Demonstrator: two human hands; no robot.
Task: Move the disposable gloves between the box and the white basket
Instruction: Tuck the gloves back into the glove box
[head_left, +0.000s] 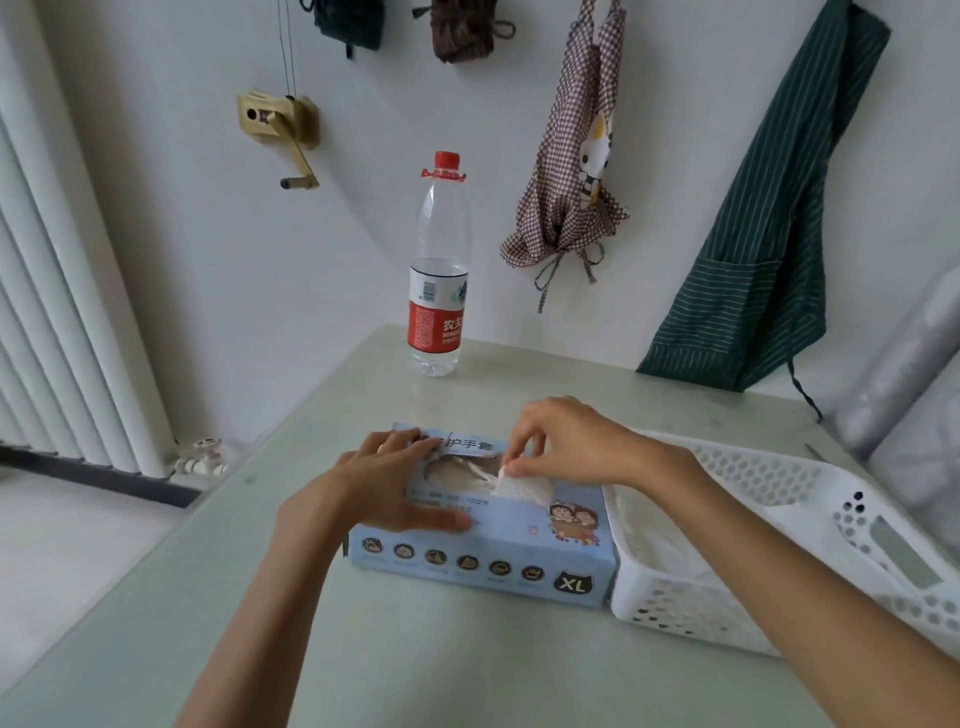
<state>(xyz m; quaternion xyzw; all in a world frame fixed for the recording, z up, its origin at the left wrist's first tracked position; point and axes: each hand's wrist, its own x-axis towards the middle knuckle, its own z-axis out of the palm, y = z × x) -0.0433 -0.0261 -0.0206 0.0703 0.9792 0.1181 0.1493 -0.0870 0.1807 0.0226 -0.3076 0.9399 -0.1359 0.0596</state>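
Head-worn view, forward and downward.

A water bottle (439, 270) with a red cap and label stands upright at the far edge of the pale tabletop (363, 649). On the wall behind hang a checked apron (571, 171), a green striped apron (769, 218) and a wooden crank (283, 124).

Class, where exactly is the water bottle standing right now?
In the head view, the water bottle stands upright at the table's far edge by the wall, beyond the glove box and left of the checked apron.
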